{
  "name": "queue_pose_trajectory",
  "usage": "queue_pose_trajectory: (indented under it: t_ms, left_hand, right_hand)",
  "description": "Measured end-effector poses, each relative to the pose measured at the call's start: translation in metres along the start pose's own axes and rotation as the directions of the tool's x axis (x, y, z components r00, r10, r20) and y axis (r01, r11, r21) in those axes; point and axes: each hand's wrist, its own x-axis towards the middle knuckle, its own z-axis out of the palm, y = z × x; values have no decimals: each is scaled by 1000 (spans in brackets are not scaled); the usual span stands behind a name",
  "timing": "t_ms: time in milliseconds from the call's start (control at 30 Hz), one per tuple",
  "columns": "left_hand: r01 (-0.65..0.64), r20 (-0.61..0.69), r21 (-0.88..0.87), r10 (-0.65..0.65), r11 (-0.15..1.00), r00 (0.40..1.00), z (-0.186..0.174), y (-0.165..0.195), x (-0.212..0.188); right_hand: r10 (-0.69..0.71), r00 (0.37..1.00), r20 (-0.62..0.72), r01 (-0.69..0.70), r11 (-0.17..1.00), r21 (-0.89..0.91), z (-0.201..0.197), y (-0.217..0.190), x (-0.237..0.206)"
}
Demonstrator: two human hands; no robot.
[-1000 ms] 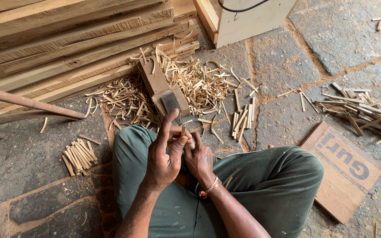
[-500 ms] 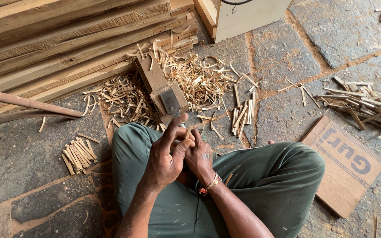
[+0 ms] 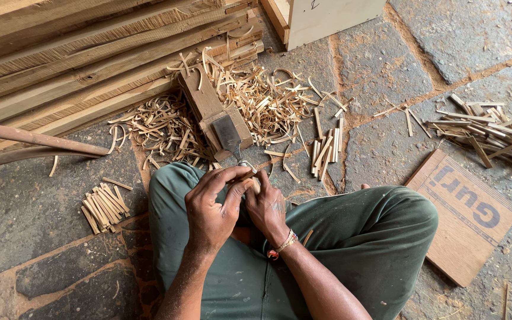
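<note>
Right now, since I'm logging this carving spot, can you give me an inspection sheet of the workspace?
Surface: stone floor, dusty, with earth-filled joints.
Job's things: small wooden piece, mostly hidden between both hands; wooden block with a blade lying just ahead.
Clutter: wood shavings, two bundles of short sticks, loose sticks, cardboard piece.
Hands: left hand and right hand pressed together over the lap.
Cables: nothing seen.
Surroundings: stacked planks, pale box.

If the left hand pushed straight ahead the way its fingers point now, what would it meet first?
Probably the wooden block with the metal blade, just beyond the left hand past the knees; depth is unclear from this view.
</note>
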Motion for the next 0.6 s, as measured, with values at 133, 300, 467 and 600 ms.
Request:
queue_pose_trajectory:
  t_ms: [133, 300, 467, 600]
  left_hand:
    - [63, -52, -43, -66, 997, 997, 2, -5, 0]
    - [241, -70, -150, -253, 959, 965, 8, -43, 6]
    - [407, 18, -43, -407, 912, 913, 21, -127, 35]
    - [601, 18, 2, -601, 799, 799, 49, -192, 67]
  right_hand:
    - [-2, 1000, 15, 1, 999, 36, -8, -12, -1]
    - [72, 996, 59, -75, 996, 42, -11, -14, 0]
    - [139, 990, -4, -137, 981, 134, -6, 1, 6]
    - [177, 983, -35, -174, 981, 82, -6, 12, 12]
